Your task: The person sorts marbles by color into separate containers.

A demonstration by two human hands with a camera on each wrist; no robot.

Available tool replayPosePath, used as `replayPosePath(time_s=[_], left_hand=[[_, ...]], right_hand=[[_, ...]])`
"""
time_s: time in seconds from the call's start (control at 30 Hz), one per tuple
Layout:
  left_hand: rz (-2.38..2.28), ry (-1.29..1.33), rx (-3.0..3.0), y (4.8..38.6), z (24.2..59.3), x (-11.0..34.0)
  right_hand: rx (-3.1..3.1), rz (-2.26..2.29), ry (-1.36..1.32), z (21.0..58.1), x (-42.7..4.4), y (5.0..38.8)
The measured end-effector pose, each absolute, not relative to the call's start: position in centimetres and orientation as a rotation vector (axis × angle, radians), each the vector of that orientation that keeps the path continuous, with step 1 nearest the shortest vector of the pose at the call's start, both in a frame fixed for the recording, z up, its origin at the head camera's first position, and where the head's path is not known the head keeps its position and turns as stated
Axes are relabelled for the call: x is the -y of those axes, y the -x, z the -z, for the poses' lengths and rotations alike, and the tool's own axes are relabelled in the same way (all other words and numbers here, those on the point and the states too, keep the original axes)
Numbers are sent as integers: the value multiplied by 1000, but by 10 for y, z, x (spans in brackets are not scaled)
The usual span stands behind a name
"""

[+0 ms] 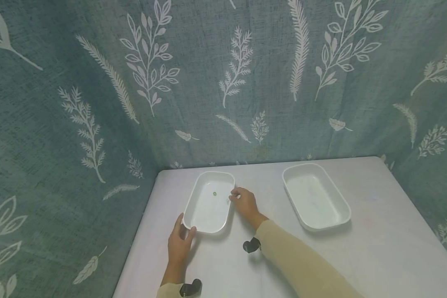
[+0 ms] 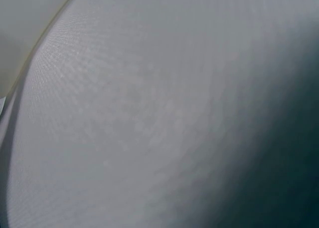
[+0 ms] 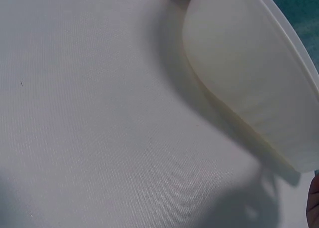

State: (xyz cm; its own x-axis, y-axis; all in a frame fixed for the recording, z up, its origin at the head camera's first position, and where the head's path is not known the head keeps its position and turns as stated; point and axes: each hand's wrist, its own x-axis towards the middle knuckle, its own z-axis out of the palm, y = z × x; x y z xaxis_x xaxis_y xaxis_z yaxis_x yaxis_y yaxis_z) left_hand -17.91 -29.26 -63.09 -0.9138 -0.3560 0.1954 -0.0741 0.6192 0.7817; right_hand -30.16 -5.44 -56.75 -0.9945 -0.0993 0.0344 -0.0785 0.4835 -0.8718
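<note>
A shallow white tray [image 1: 208, 227] with rounded corners stands on the left part of the table. My left hand [image 1: 179, 244] is at its near left corner, fingers along the left side and thumb at the near rim. At the right rim is my right hand [image 1: 245, 202], its thumb and fingers bent close together over the edge. Whether they pinch the rim or something small cannot be made out. A tiny green piece [image 1: 214, 193] lies inside the tray. The right wrist view shows the tray's outer wall [image 3: 244, 73] and a bit of my right hand [image 3: 313, 203].
A second white tray [image 1: 314, 200] stands to the right on the white table [image 1: 380, 248]. Leaf-patterned green-blue cloth [image 1: 205, 82] hangs behind and at both sides. Small dark devices [image 1: 251, 245] are on both wrists.
</note>
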Motion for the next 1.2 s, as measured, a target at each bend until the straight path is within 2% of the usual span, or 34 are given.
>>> replayPosePath(time_s=[0.5, 0.9, 1.2], left_hand=[[1199, -341, 2514, 180, 633, 292], [1208, -364, 2518, 179, 629, 293], [1184, -366, 2533, 179, 629, 292]], right_hand=[[-2627, 1634, 213, 587, 43, 298], [-2597, 1623, 312, 578, -3, 281], [-2649, 1556, 226, 583, -34, 263]])
